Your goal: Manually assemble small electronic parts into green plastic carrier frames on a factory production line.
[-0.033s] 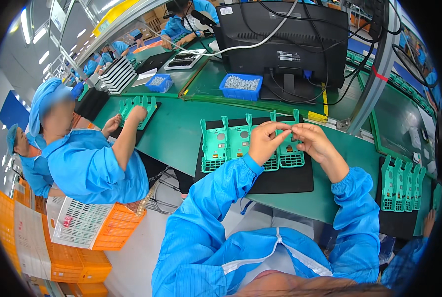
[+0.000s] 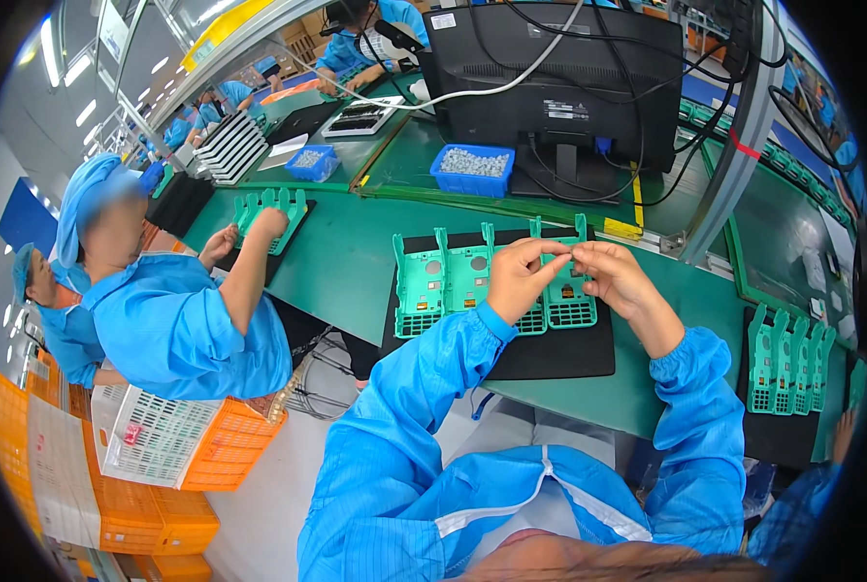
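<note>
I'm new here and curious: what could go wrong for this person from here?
Dropping: the left hand and right hand come together over the green frames; any small piece between the fingers, hidden from view, might fall among them.
Nudging: the left cuff crosses the frames in this view, so it could perhaps shift one.
Spilling: the blue tray looks well filled with grey pieces, so a bump might scatter some.

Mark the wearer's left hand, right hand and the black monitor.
Left hand (image 2: 519,279): head view, middle of the hand.
Right hand (image 2: 621,276): head view, middle of the hand.
Black monitor (image 2: 584,85): head view, rear casing.
</note>
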Motion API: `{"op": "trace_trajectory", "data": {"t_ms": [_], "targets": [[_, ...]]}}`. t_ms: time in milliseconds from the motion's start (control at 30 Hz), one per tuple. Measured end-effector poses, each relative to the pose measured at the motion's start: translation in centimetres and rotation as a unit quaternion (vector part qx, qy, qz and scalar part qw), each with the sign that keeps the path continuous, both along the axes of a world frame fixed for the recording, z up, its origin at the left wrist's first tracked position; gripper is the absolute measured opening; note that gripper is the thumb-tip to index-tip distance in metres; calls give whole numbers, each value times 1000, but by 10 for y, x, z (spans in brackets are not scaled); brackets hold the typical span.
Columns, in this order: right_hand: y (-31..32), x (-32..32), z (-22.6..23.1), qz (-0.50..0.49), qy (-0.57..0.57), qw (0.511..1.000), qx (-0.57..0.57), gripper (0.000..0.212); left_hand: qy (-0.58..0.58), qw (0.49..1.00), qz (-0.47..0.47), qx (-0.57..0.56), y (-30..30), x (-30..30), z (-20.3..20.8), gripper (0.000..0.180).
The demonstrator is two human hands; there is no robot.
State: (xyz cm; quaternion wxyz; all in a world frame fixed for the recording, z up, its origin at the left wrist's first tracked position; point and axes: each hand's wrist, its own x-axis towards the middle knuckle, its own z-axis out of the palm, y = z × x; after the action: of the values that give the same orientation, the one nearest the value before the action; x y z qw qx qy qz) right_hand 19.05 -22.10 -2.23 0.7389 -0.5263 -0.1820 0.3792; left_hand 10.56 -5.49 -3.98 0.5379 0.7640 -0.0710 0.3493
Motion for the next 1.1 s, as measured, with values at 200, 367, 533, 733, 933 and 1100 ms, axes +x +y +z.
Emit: {"op": "trace_trajectory", "data": {"t_ms": [200,367,533,733,933,1100], "targets": [[-1,0,1,4,13,1000,7,18,-26,999,9,23,-2,-1,4,13],[-3,3,1,20,-23,999,-14,19,-14,1000,6,25,1,-2,5,14],[-13,28,-3,-127,-155,979,-47,18,4,997,-3,76,0,2,2,11],[-14,59,-47,-181,-134,973,-58,18,60,981,-31,180,-1,12,0,12],[-10,56,-52,-159,-159,972,-63,15,103,963,-45,244,-8,19,-4,9],[-11,56,-52,-160,-159,972,-63,14,90,953,-16,289,-13,26,-9,7]]}}
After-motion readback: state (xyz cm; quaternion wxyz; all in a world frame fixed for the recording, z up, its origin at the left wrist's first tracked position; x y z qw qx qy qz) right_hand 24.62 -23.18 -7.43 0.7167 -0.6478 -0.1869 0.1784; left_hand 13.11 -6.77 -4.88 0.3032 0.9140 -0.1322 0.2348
